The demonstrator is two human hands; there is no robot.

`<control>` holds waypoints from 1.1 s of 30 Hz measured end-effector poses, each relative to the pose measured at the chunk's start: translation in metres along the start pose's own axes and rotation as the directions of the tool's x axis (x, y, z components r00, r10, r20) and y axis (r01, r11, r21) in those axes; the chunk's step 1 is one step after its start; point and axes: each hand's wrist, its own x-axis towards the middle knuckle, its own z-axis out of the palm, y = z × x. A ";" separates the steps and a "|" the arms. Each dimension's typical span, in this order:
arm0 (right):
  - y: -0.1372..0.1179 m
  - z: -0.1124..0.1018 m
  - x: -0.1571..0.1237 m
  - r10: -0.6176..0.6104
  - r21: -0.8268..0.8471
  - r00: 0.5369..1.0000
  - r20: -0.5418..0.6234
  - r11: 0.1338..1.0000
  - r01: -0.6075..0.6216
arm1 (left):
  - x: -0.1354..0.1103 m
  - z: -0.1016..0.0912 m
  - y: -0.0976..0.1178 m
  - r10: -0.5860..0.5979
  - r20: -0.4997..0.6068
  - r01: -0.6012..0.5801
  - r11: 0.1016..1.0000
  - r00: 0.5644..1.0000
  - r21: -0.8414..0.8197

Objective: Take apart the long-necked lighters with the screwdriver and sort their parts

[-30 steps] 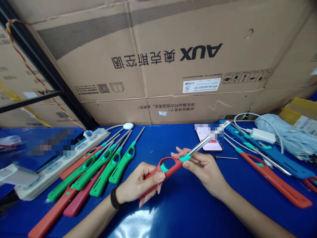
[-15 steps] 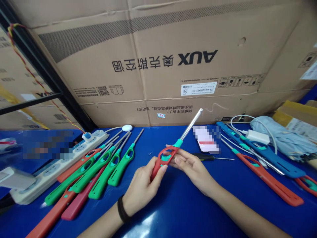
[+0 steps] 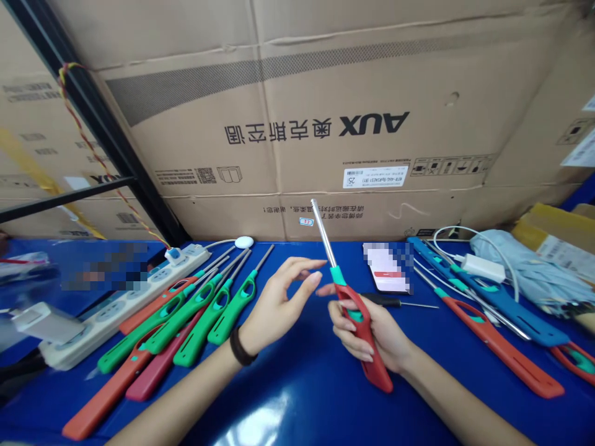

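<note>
Red-handled utility lighter (image 3: 357, 308) with green collar (image 3: 338, 275) and steel nozzle (image 3: 321, 229), right of centre, held in the right grip (image 3: 367, 337): fingers clenched round the red handle, lighter off the worktop (image 3: 297, 409). Long axis steep and tilted; nozzle tip points up and left, in front of the cardboard AUX carton (image 3: 297, 124), and the handle butt (image 3: 380, 379) projects down and right below the fingers. Left grip (image 3: 279, 303) released, palm open, fingers extended rightward, holding nothing; fingertips end just beside the collar, no contact visible. So the right grip is on the lighter, and the left lies to its left, nearer the nozzle end. Black wristband (image 3: 240, 347) on left wrist. Left of hands: green-handled lighters (image 3: 218, 322) and red-handled lighters (image 3: 106, 396) in a loose fan, by a white power strip (image 3: 125, 313). Right of hands: phone (image 3: 388, 267), screen pixelated; screwdriver (image 3: 400, 303) just beside the held lighter; blue-handled lighters (image 3: 493, 294); another red-handled lighter (image 3: 504, 350)
</note>
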 end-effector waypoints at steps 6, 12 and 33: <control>0.007 -0.007 0.002 0.197 0.091 0.968 0.155 0.973 -0.213 | 0.011 0.015 -0.001 -0.222 0.140 0.254 0.927 0.965 -0.276; 0.007 -0.004 0.005 0.164 0.159 0.984 0.068 0.972 -0.173 | 0.008 0.017 -0.003 -0.329 0.077 0.334 0.874 0.941 -0.354; -0.012 -0.002 0.003 -0.112 0.189 0.982 -0.153 0.972 0.141 | -0.049 0.059 0.004 -0.316 0.455 0.526 0.709 0.833 -0.469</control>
